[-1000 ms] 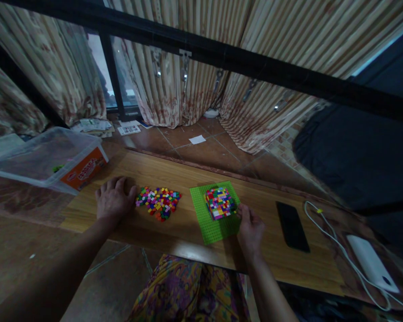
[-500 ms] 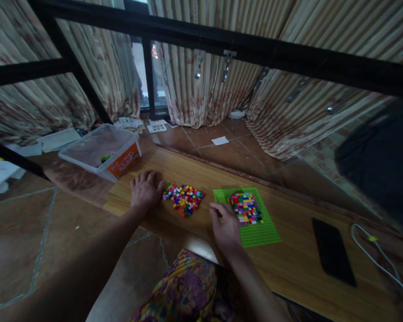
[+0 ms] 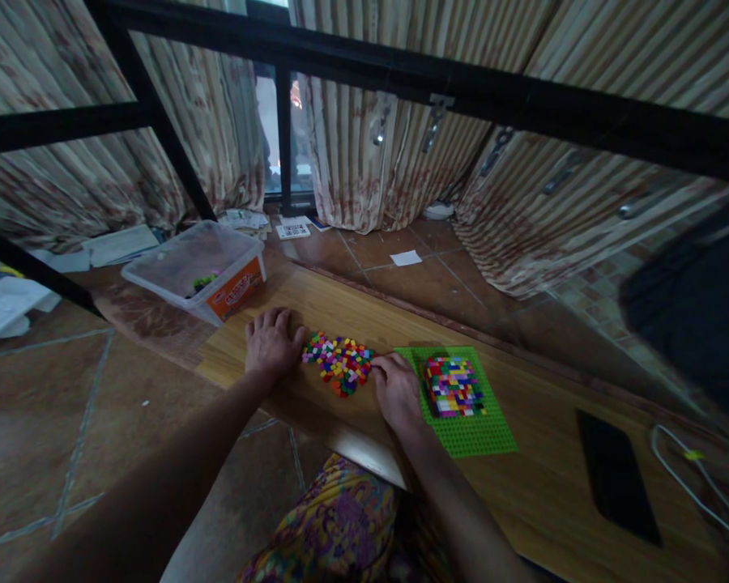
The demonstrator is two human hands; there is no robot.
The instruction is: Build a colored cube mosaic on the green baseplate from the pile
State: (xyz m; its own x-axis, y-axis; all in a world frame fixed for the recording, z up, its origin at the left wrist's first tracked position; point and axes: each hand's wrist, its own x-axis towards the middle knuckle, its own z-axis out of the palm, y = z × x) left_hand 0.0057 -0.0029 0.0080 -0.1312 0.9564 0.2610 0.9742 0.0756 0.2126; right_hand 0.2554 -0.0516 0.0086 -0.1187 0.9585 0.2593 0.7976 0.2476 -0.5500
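While the loose toy bricks (image 3: 340, 361) on the wooden tabletop (image 3: 334, 301) are flanked by the left hand (image 3: 273, 344), opened out, their other edge is reached by the right hand (image 3: 397, 387), fingertips narrowed. Whether one is gripped can't be told!

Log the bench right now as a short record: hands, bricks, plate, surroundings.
Left hand: flat on the wooden table, beside the pile's left end
Right hand: fingertips at the pile's right edge; grip contents unclear
Loose bricks: small, multicoloured, spread between the hands
Brick block: multicoloured, standing on the green baseplate
Right side: black flat slab, white cable beyond
Far left: clear box, orange label
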